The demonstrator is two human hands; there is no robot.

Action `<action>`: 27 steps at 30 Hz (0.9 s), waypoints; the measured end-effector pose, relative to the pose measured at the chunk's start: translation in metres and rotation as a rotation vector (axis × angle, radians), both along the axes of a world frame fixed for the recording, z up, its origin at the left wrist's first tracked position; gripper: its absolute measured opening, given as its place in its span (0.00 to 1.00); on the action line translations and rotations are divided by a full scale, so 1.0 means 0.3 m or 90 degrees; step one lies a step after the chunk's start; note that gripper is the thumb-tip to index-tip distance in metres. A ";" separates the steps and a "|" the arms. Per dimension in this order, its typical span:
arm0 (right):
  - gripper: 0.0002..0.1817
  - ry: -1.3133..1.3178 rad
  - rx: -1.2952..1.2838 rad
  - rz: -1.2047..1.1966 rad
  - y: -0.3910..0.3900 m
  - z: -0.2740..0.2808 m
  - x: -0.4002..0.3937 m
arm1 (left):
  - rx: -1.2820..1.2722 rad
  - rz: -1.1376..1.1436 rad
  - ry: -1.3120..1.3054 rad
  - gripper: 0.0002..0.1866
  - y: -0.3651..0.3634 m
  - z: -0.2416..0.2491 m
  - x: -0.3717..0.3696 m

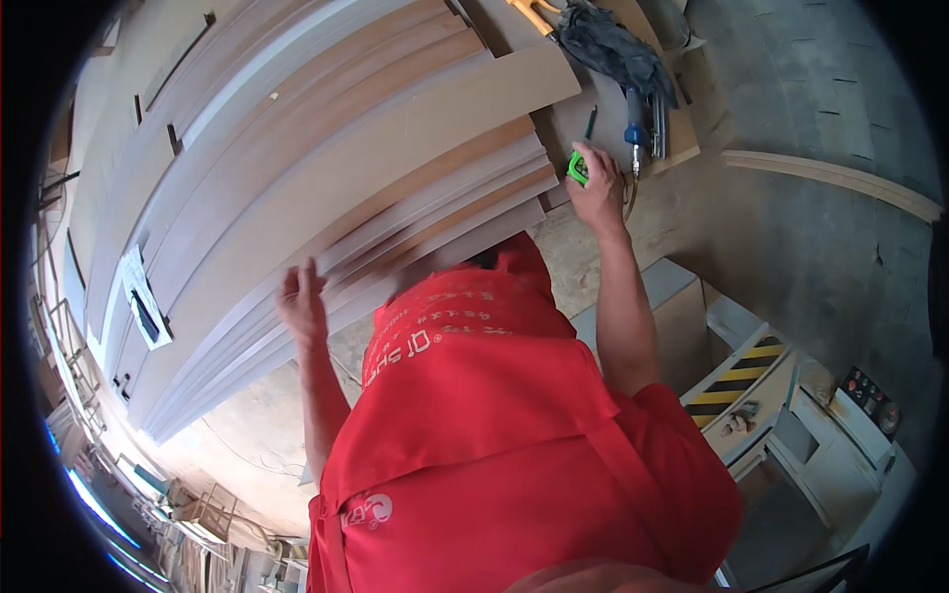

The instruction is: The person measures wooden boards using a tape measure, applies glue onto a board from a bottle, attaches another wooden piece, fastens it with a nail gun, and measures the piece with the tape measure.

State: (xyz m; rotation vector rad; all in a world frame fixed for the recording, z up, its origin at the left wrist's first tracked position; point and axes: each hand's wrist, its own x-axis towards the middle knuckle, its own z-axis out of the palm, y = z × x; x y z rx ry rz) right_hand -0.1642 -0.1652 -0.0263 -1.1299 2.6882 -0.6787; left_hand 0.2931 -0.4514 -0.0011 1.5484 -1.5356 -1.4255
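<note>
My right hand (pixel 596 186) is closed around a green tape measure (pixel 578 167), at the right end of the stacked boards. A dark green pencil (pixel 590 123) lies just beyond it. My left hand (pixel 301 298), slightly blurred, is over the near edge of the stack with its fingers apart and nothing seen in them. Below both hands, long brown and whitish boards (pixel 395 212) lie side by side in layers. One wide tan board (pixel 494 94) juts out further right than those around it.
Beyond my right hand lie dark grey gloves (pixel 615 47), an orange-handled tool (pixel 532 14) and a blue air tool (pixel 635 130) with a hose. A paper sheet (pixel 145 299) rests on the boards at left. A machine with a striped guard (pixel 736 381) stands at lower right.
</note>
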 end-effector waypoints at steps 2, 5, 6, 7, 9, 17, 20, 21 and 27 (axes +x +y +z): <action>0.37 -0.082 -0.067 -0.097 0.008 0.007 -0.003 | 0.042 -0.118 0.050 0.12 0.055 0.057 -0.143; 0.35 -0.375 -0.269 -0.217 0.009 0.068 0.008 | 0.090 -0.282 0.045 0.11 0.128 0.134 -0.328; 0.34 -0.501 -0.351 -0.257 0.014 0.108 0.026 | 0.105 -0.310 0.079 0.10 0.159 0.159 -0.398; 0.35 -0.593 -0.372 -0.239 0.005 0.169 0.047 | 0.120 -0.345 0.086 0.12 0.184 0.185 -0.465; 0.36 -0.773 -0.421 -0.200 -0.034 0.283 0.102 | 0.082 -0.466 0.034 0.16 0.219 0.210 -0.579; 0.35 -0.656 -0.342 0.191 -0.107 0.362 0.210 | 0.506 -0.378 0.276 0.34 0.334 0.258 -0.822; 0.25 -0.661 -0.306 0.101 -0.102 0.278 0.134 | 0.587 -0.308 0.308 0.31 0.311 0.208 -0.790; 0.25 -0.570 -0.312 0.038 -0.117 0.234 0.110 | 0.585 -0.292 0.313 0.29 0.312 0.213 -0.792; 0.23 -0.307 -0.364 -0.092 -0.233 0.008 0.045 | 0.543 -0.233 0.265 0.24 0.305 0.213 -0.786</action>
